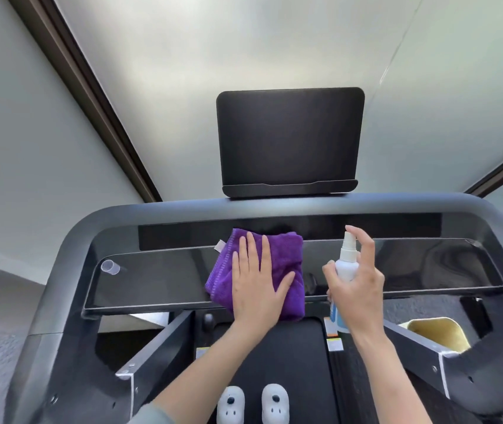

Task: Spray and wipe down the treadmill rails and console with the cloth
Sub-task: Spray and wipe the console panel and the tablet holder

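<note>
A folded purple cloth lies on the glossy black treadmill console, near its middle. My left hand presses flat on the cloth with straight, spread fingers. My right hand grips a white spray bottle just right of the cloth, index finger raised over the nozzle, which points toward the console. The grey rail curves around the console on both sides.
A dark tablet holder stands above the console. The bottle's clear cap lies on the console's left end. A yellow cloth sits in the right side tray. My white slippers stand on the black belt.
</note>
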